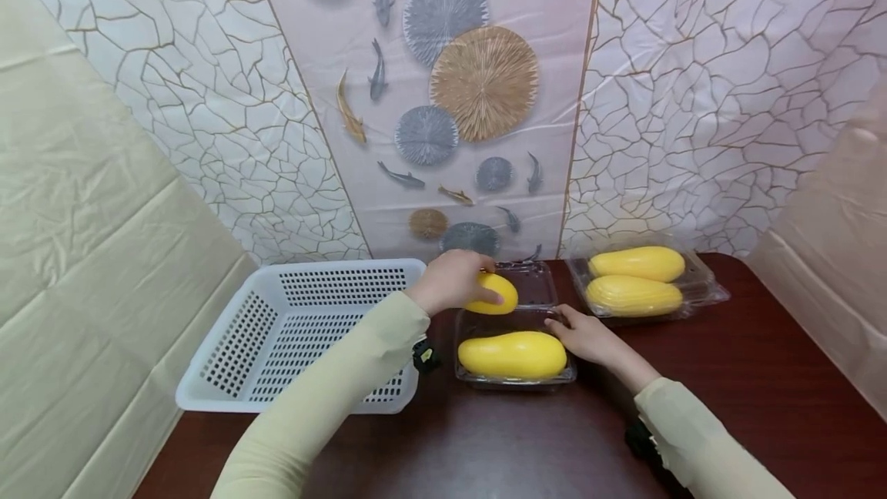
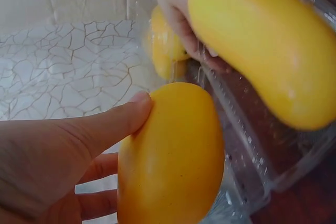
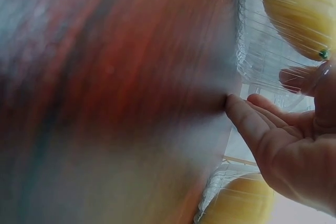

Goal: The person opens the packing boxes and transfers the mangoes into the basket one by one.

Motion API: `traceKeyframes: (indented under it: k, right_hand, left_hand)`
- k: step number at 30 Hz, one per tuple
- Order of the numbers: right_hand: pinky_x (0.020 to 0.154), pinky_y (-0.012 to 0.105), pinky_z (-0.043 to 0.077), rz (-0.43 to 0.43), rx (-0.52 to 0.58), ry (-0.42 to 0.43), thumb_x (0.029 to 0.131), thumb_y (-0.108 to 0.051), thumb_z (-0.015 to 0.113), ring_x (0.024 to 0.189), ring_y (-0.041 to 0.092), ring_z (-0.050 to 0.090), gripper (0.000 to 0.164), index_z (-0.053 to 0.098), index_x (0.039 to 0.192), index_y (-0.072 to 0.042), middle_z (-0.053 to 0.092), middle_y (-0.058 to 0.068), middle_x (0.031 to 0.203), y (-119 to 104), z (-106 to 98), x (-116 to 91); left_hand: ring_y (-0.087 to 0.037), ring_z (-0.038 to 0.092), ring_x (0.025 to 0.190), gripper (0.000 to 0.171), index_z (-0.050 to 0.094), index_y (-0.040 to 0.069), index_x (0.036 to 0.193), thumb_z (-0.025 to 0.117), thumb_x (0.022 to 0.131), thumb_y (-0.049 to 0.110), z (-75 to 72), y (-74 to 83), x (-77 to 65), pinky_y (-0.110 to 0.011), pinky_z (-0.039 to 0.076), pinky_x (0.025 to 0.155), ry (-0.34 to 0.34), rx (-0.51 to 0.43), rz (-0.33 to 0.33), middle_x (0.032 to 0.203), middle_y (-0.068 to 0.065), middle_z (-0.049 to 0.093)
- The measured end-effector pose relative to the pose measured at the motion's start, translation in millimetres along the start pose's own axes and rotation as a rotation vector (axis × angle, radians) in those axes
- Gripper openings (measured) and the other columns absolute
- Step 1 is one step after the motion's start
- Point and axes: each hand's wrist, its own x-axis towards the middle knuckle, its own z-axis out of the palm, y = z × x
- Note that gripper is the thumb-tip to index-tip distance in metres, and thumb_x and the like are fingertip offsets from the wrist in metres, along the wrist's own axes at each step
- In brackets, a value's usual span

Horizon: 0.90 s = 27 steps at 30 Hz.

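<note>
White basket (image 1: 215, 405), perforated: stands on the table (image 1: 520, 449), left; clear tray (image 1: 516, 382), open: contains one yellow fruit (image 1: 513, 355), its side pinched by the right hand (image 1: 589, 339); raised fruit (image 1: 497, 296): gripped by the left hand (image 1: 450, 283), above tray's rear; clear pack (image 1: 701, 296), right rear: holds two similar fruits (image 1: 634, 296)
</note>
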Motion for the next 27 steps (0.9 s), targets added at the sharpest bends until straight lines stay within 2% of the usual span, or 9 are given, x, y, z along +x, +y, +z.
traceKeyframes:
  k: [5, 10, 14, 20, 27]
  right_hand:
    - [0.078, 0.047, 0.048, -0.016, 0.006, 0.013, 0.106, -0.029, 0.050, 0.092, 0.031, 0.060, 0.043, 0.053, 0.133, 0.004, 0.066, 0.023, 0.115, -3.0, 2.2, -0.7]
    - [0.079, 0.049, 0.049, -0.022, -0.004, 0.020, 0.106, -0.029, 0.050, 0.095, 0.033, 0.061, 0.044, 0.052, 0.134, 0.006, 0.065, 0.025, 0.117, -2.7, -0.5, -2.4]
    - [0.082, 0.050, 0.049, -0.013, -0.011, 0.015, 0.106, -0.029, 0.049, 0.102, 0.036, 0.062, 0.046, 0.051, 0.136, 0.006, 0.064, 0.027, 0.121, -0.8, -0.3, -3.1]
    - [0.084, 0.052, 0.049, -0.019, -0.001, -0.004, 0.106, -0.029, 0.048, 0.107, 0.038, 0.062, 0.048, 0.049, 0.138, 0.007, 0.062, 0.029, 0.126, -0.9, 1.2, -1.8]
    - [0.087, 0.054, 0.050, -0.012, -0.004, -0.019, 0.107, -0.029, 0.047, 0.114, 0.042, 0.060, 0.050, 0.046, 0.141, 0.008, 0.060, 0.030, 0.130, -2.6, -1.9, -2.1]
  left_hand:
    - [-0.021, 0.064, 0.094, 0.049, 0.068, 0.010, 0.127, 0.076, 0.090, 0.041, -14.0, -12.5, -8.3, -0.035, 0.051, 0.080, 0.034, -0.015, -0.010, 0.116, -0.005, 0.071]
    - [-0.019, 0.061, 0.086, 0.047, 0.070, 0.010, 0.122, 0.078, 0.088, 0.041, -26.7, -29.0, -12.9, -0.035, 0.048, 0.076, 0.085, 0.000, -0.020, 0.110, -0.004, 0.071]
    - [-0.021, 0.063, 0.087, 0.048, 0.070, 0.008, 0.120, 0.080, 0.086, 0.041, -36.8, -44.5, -21.3, -0.037, 0.049, 0.077, 0.120, 0.010, -0.048, 0.112, -0.005, 0.071]
    - [-0.025, 0.065, 0.095, 0.046, 0.069, 0.007, 0.116, 0.081, 0.085, 0.038, -50.2, -78.0, -51.7, -0.041, 0.052, 0.083, 0.151, -0.019, -0.117, 0.112, -0.008, 0.071]
    - [-0.028, 0.064, 0.093, 0.045, 0.069, 0.006, 0.116, 0.080, 0.085, 0.037, -67.9, -118.0, -93.4, -0.046, 0.051, 0.080, 0.157, 0.020, -0.230, 0.110, -0.011, 0.071]
